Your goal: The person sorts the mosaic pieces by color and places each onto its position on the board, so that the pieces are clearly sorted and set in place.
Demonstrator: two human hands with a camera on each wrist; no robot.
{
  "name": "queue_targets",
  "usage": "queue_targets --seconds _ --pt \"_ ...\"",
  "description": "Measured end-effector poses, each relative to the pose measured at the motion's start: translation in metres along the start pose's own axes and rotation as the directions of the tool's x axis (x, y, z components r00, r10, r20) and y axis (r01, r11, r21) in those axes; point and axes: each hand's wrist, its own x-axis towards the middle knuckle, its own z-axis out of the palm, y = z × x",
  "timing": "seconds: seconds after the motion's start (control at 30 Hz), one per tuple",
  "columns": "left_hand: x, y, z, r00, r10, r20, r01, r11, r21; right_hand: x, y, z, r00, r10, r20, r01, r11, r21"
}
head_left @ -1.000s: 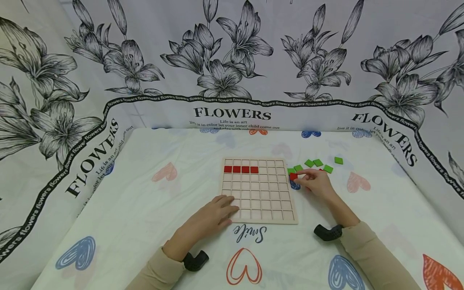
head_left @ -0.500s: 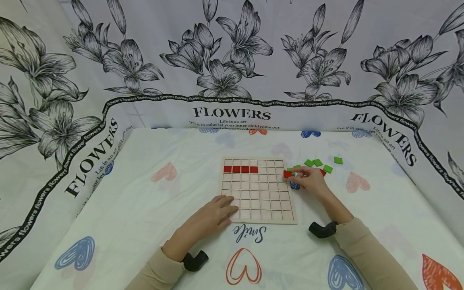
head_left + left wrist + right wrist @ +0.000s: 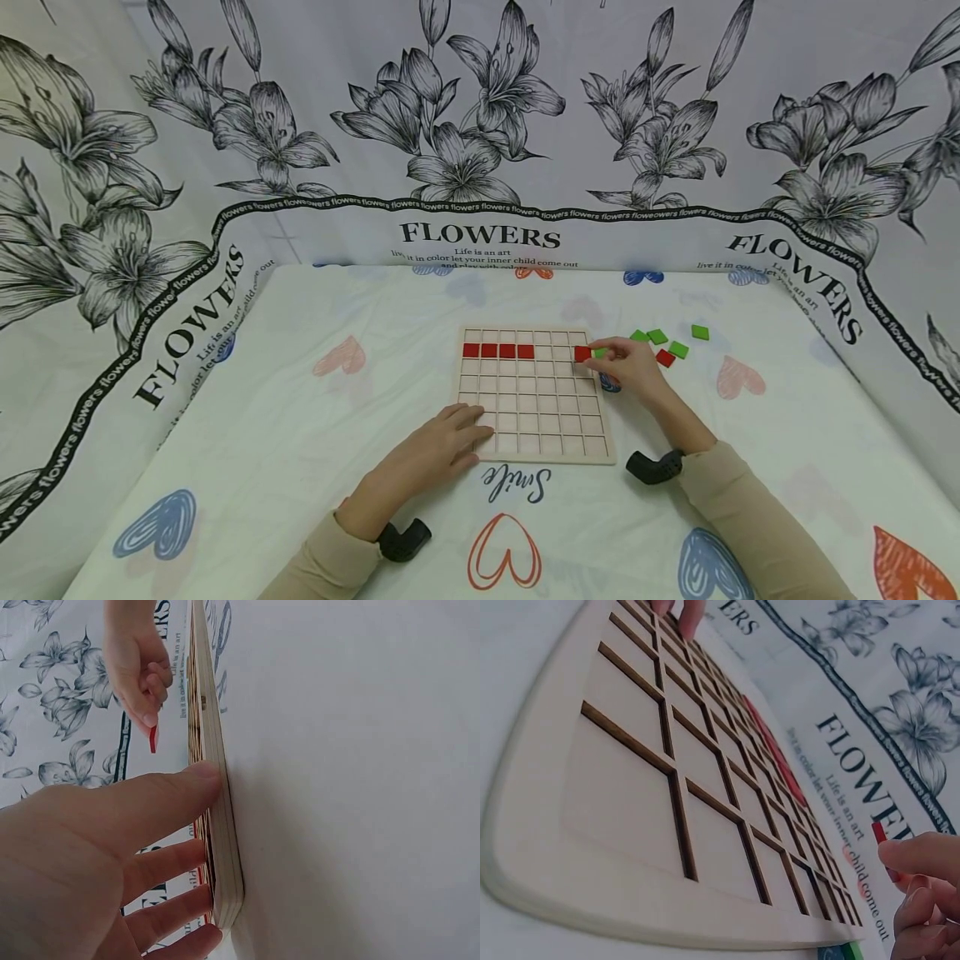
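Note:
My right hand (image 3: pixel 633 367) pinches a red square tile (image 3: pixel 582 354) between thumb and fingertips, over the right side of a wooden grid board (image 3: pixel 534 407). The right wrist view shows this tile (image 3: pixel 878 833) held edge-on above the board. Several red tiles (image 3: pixel 498 351) sit side by side in the second row from the far edge, starting at the left. My left hand (image 3: pixel 442 442) rests on the board's near left corner area. In the left wrist view its thumb lies along the board's edge (image 3: pixel 217 825), with its fingers extended over the grid.
Several green tiles (image 3: pixel 657 337) lie loose on the cloth beyond the board's right side, with one red tile (image 3: pixel 665 358) among them. Another green tile (image 3: pixel 599 353) shows beside the right fingers. Black wrist devices (image 3: pixel 655 467) sit by both cuffs.
My right hand has moved left with the red tile, from beside the board to over its right columns. The loose red tile has come into fuller view. My left hand stays put.

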Motion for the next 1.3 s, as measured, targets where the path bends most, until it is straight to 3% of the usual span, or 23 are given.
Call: queue_targets --seconds 0.43,0.83,1.13,1.3 --pt "0.0 0.001 -0.001 1.0 -0.003 0.001 0.003 1.0 -0.012 0.012 -0.009 0.012 0.999 0.027 0.036 -0.028 0.999 0.024" --pt "0.0 0.001 -0.002 1.0 -0.015 0.012 0.015 1.0 -0.013 0.019 -0.01 0.025 0.996 -0.062 0.071 0.06 0.998 0.037" --pt "0.0 0.001 -0.002 0.999 -0.031 0.026 0.032 0.999 -0.025 0.021 -0.016 0.036 0.997 0.0 0.079 -0.002 1.0 0.026" --pt "0.001 0.001 -0.002 0.999 -0.033 0.03 0.034 0.999 -0.033 0.024 -0.017 0.04 0.996 -0.024 0.091 0.021 0.999 0.03"
